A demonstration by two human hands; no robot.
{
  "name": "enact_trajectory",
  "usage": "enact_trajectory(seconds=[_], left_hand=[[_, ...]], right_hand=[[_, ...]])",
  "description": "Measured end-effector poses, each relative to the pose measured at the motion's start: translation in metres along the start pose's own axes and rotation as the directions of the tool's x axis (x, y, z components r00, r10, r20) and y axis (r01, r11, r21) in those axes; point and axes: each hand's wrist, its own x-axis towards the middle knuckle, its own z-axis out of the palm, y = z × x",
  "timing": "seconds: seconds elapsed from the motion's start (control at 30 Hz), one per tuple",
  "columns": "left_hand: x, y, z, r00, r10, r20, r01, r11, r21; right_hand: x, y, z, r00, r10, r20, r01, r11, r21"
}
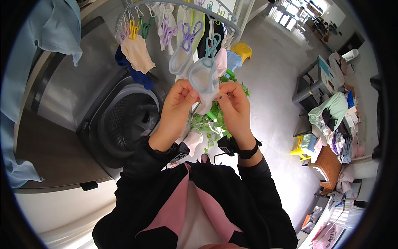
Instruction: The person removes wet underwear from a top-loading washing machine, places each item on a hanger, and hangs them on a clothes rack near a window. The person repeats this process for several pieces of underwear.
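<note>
A white sock with a pale blue cuff (203,79) hangs from a teal clothes peg (212,49) on a grey clip hanger (186,7). My left hand (178,109) pinches its left side between thumb and fingers. On the other side my right hand (234,105) pinches the cloth in the same way. A similar pale sock (181,60) hangs just left of it from a purple peg (189,37). Further left hang a beige sock (136,53) on a yellow peg and a dark blue sock (140,74).
An open top-loading washing machine (129,115) stands at left, a few dark items in its drum. Light blue cloth (56,28) hangs at the far left. A green leafy plant (202,123) is below my hands. Yellow stools (242,51) and a laundry-covered chair (326,158) stand right.
</note>
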Motion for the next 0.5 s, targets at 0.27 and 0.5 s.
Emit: enact_trajectory(seconds=[0.27, 0.5], left_hand=[[-0.004, -0.004, -0.007, 0.997, -0.047, -0.064, 0.05, 0.998, 0.047], [-0.018, -0.022, -0.015, 0.973, -0.233, 0.001, 0.229, 0.955, 0.189]], right_hand=[[-0.004, 0.007, 0.005, 0.963, 0.168, -0.212, -0.169, 0.986, 0.015], [0.0, 0.018, 0.011, 0.968, -0.019, -0.25, 0.01, 0.999, -0.034]])
